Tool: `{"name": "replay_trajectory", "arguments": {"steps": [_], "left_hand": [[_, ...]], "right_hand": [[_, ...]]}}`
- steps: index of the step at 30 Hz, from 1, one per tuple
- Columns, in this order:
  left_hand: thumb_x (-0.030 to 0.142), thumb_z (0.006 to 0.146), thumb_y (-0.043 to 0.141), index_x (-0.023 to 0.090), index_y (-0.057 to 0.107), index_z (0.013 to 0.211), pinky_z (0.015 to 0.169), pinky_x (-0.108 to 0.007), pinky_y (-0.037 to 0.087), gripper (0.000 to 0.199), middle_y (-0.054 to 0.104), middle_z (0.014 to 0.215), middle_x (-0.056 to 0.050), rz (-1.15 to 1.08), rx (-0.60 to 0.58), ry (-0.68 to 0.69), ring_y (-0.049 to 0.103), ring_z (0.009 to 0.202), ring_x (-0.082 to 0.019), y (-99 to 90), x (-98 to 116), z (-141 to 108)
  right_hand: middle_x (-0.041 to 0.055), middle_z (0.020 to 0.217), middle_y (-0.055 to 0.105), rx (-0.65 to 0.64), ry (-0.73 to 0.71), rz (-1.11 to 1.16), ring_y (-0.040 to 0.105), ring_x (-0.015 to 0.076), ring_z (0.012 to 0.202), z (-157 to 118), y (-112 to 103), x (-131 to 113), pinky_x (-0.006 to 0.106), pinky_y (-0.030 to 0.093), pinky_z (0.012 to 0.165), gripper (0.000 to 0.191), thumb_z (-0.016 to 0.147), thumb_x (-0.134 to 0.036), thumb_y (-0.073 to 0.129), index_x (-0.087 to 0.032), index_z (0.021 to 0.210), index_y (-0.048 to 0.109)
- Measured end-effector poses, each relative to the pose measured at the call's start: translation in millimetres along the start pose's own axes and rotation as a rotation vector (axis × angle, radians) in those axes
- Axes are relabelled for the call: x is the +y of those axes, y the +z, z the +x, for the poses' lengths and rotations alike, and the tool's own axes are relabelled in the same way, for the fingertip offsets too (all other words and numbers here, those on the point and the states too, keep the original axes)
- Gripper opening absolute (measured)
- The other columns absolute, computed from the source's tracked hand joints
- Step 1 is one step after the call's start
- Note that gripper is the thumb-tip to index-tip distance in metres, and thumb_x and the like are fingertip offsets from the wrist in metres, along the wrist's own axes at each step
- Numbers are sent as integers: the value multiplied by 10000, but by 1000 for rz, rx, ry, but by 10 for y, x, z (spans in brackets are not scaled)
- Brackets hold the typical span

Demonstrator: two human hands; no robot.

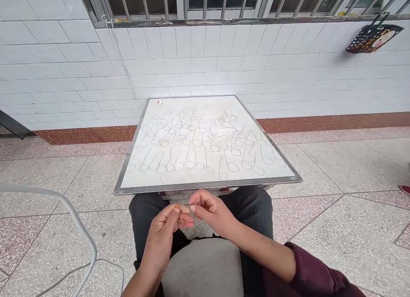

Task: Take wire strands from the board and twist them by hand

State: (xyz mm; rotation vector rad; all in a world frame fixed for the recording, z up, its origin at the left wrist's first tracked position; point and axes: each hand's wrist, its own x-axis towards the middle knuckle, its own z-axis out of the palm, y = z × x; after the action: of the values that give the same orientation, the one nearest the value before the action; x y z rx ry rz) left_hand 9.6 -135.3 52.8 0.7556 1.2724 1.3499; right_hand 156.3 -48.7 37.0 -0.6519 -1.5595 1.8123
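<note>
Above my lap, my left hand (pixel 169 223) pinches a small tan piece (pixel 185 209) between thumb and fingers. A thin wire (pixel 166 188) sticks up from that hand towards the table edge. My right hand (pixel 209 210) is closed at the right end of the tan piece, thumb against forefinger; what it pinches there is too small to make out. Beyond both hands stands a white table (pixel 192 180) with a grey metal rim. Several thin wires bent into loops with long tails (pixel 190 164) lie in rows on it, and a tangled heap of wires (pixel 226 119) lies at the back right.
A small red and white object (pixel 159 103) is at the table's back left corner. A grey curved tube (pixel 83 228) rises at the left. Behind the table is a white tiled wall (pixel 205 66) with barred windows and a hanging black basket (pixel 373 38). My knees are under the table's front edge.
</note>
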Motion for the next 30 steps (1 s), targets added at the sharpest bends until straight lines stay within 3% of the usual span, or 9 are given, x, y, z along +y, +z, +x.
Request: {"name": "replay_trajectory", "arguments": {"steps": [5,10,16,22,27,30], "left_hand": [[428,921,582,175,658,700,719,-266,480,345,605,647,-3,-40,29,52,565,657,-155,58,29,-17],[427,893,618,191,585,634,764,-308,500,352,492,554,36,-154,106,76,536,600,-149,83,11,13],[454,894,620,169,681,723,752,-305,516,338,623,648,-14,-67,22,38,626,699,-183,39,16,15],[473,871,654,173,697,1067,735,-336,559,362,729,744,-59,-16,-4,-54,688,769,-223,13,33,1],[519,901,595,169,700,1054,710,-332,573,397,753,978,-107,-7,32,-76,721,814,-239,-19,48,-10],[520,893,607,155,722,972,721,-317,571,390,758,881,-96,18,23,-83,724,793,-233,-44,43,-7]], "right_hand": [[-12,792,571,49,-83,-184,510,124,646,-30,10,19,273,421,618,115,938,-342,566,-247,976,617],[22,821,574,182,-236,-475,532,171,721,-52,-21,20,319,432,673,106,943,-288,546,-266,941,650],[32,889,569,197,-172,-267,543,143,605,-47,-27,26,312,490,547,161,935,-367,568,-309,997,705],[27,899,571,168,-217,-261,535,114,552,-24,-80,69,320,511,552,200,957,-349,543,-339,1005,737],[22,883,576,178,-243,-286,539,117,562,-21,-89,79,327,512,573,206,960,-322,543,-355,1009,740],[17,880,570,181,-253,-280,544,113,568,-31,-82,76,312,511,568,206,960,-309,547,-361,1022,736]]}}
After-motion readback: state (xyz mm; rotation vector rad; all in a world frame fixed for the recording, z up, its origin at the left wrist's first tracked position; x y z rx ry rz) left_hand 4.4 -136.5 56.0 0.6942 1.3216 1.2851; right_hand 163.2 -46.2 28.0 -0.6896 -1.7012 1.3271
